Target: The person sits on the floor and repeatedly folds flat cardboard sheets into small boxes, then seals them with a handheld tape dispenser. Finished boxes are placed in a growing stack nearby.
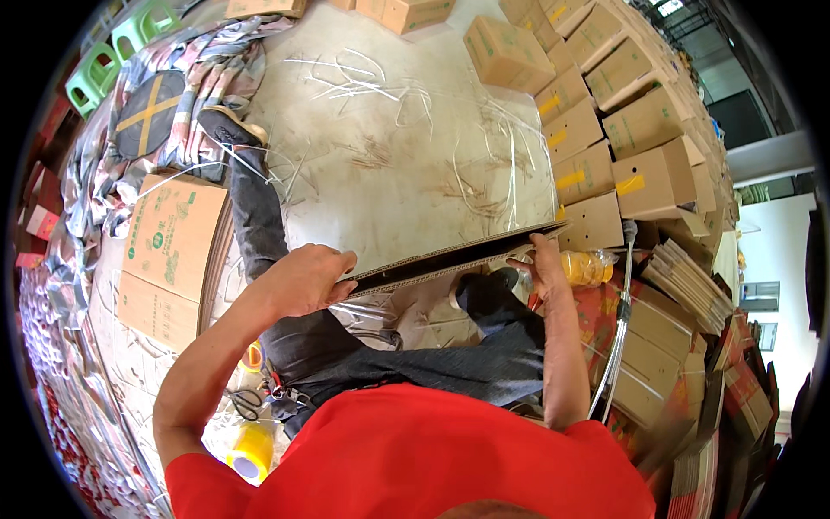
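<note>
A brown cardboard box (pixel 458 260), seen edge-on with a narrow dark gap along its upper edges, spans between my hands above my lap. My left hand (pixel 313 278) is closed on its left end. At the right end, my right hand (pixel 545 264) grips it with the fingers over the edge. The box's lower part is mostly hidden. To my left lies a stack of flattened cardboard boxes (pixel 173 251) with green print and a white strap across its top.
Made-up boxes (pixel 596 130) are piled at the right, with one box (pixel 508 54) nearer the middle. Loose white straps (pixel 354 86) litter the floor. By my left side are a yellow tape roll (pixel 251 451) and scissors (pixel 245 402). Tape rolls (pixel 588 267) sit at right.
</note>
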A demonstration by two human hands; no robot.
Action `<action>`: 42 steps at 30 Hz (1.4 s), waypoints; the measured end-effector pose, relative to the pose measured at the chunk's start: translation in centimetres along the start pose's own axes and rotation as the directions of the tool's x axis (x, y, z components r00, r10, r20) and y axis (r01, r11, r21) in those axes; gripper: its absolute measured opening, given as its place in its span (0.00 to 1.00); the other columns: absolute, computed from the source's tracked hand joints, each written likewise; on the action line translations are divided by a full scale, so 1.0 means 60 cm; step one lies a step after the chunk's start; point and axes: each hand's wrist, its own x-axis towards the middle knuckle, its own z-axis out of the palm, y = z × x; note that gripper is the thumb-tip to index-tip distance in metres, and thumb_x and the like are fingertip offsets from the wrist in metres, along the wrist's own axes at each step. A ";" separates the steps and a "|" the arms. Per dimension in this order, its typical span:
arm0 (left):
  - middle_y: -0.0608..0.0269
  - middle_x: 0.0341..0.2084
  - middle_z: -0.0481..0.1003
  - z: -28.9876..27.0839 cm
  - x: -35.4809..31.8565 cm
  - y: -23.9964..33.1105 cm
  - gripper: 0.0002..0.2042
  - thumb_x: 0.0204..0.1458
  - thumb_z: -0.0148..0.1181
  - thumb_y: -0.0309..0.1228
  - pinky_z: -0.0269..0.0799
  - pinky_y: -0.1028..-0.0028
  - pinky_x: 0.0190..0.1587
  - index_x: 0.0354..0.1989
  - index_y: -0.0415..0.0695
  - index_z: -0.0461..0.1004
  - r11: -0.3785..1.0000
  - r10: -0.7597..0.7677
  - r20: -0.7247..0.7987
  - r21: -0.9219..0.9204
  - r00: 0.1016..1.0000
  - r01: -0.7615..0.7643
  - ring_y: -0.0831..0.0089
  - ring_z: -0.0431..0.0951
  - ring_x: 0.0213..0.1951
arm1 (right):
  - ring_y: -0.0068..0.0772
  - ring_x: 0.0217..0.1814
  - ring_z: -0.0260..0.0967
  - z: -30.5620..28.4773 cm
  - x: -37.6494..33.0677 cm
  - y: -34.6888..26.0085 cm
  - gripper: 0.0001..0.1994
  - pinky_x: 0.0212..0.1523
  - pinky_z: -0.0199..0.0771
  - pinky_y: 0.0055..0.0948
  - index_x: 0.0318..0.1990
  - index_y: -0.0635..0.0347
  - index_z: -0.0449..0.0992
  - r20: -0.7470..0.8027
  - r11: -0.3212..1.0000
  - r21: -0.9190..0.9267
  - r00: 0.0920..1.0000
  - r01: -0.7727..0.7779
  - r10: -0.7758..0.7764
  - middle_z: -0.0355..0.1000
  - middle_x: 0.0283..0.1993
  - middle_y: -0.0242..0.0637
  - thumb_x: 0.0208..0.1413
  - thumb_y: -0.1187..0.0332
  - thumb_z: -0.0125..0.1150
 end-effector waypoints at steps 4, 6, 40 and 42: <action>0.39 0.26 0.77 0.006 -0.002 -0.015 0.11 0.60 0.60 0.33 0.74 0.45 0.40 0.38 0.37 0.71 0.998 -0.056 -0.043 0.014 0.998 0.057 0.36 0.79 0.35 | 0.33 0.47 0.71 0.030 0.024 -0.050 0.18 0.48 0.79 0.37 0.58 0.65 0.72 -0.029 0.956 -0.270 0.991 0.119 -0.132 0.73 0.49 0.38 0.65 0.65 0.50; 0.38 0.26 0.77 0.010 -0.002 -0.017 0.10 0.59 0.59 0.31 0.73 0.44 0.39 0.39 0.37 0.70 0.977 -0.187 -0.152 0.077 0.971 0.200 0.35 0.78 0.34 | 0.32 0.44 0.72 0.017 0.028 -0.069 0.18 0.46 0.77 0.35 0.56 0.67 0.73 0.090 0.829 -0.492 0.963 0.265 -0.254 0.75 0.45 0.37 0.65 0.65 0.51; 0.42 0.29 0.80 -0.034 0.091 -0.088 0.31 0.51 0.65 0.58 0.76 0.53 0.43 0.36 0.34 0.79 0.982 -0.126 0.050 -0.135 0.991 0.132 0.43 0.81 0.38 | 0.50 0.48 0.81 0.230 0.109 -0.046 0.30 0.55 0.84 0.46 0.76 0.65 0.49 0.626 0.987 -0.138 0.764 -0.087 0.155 0.75 0.40 0.49 0.76 0.59 0.49; 0.43 0.24 0.79 -0.039 0.103 -0.098 0.29 0.50 0.66 0.57 0.75 0.51 0.38 0.31 0.34 0.78 0.996 -0.060 -0.058 -0.067 0.996 0.056 0.43 0.81 0.33 | 0.50 0.50 0.81 0.217 0.114 -0.043 0.29 0.55 0.83 0.45 0.74 0.67 0.51 0.667 0.992 -0.079 0.735 -0.096 0.124 0.75 0.41 0.49 0.77 0.56 0.46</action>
